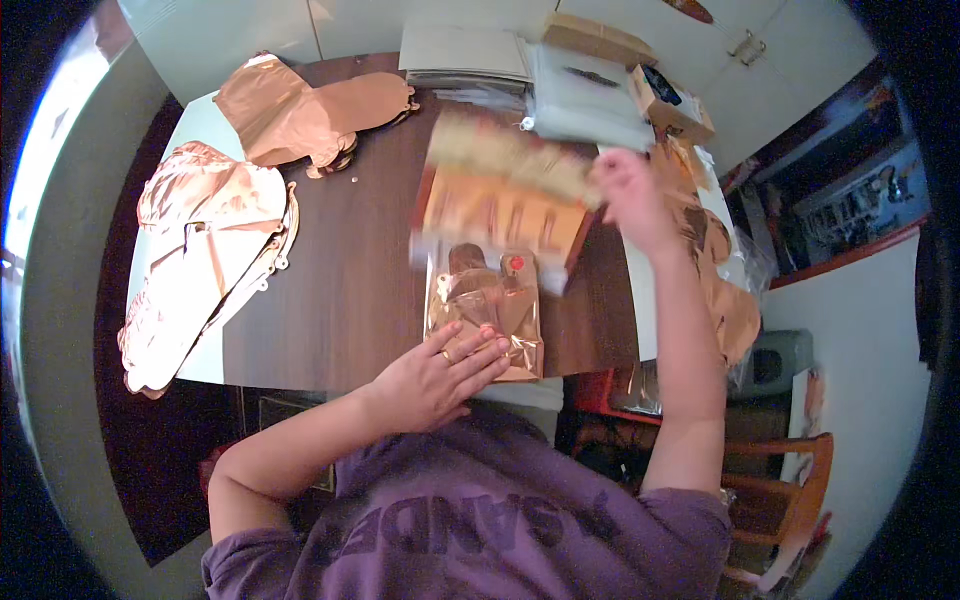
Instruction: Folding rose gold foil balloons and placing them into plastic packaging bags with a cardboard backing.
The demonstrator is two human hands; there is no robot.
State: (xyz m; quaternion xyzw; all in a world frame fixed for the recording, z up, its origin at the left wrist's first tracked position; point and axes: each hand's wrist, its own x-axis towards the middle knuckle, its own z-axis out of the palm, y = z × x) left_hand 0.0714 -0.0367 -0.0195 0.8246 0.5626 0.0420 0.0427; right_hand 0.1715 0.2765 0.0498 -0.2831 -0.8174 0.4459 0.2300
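Observation:
My left hand (438, 378) lies with its fingers outstretched on the lower part of a clear packet (497, 300) at the table's near edge. Folded rose-gold foil and a small red round mark show inside the packet. To the upper right, my right hand (635, 200) has its fingers closed at the right edge of a printed orange and yellow card (512, 195). Motion blurs both hand and card. The card's near edge hangs over the far end of the packet, hiding part of it.
Flat rose-gold foil balloons lie in piles at the left (210, 215), far left (300, 110) and right (735, 315) of the table (320, 250). White sheets (465, 55), a stack of clear bags (590, 95) and an open cardboard box (670, 105) stand along the back. A wooden chair (815, 490) is at right.

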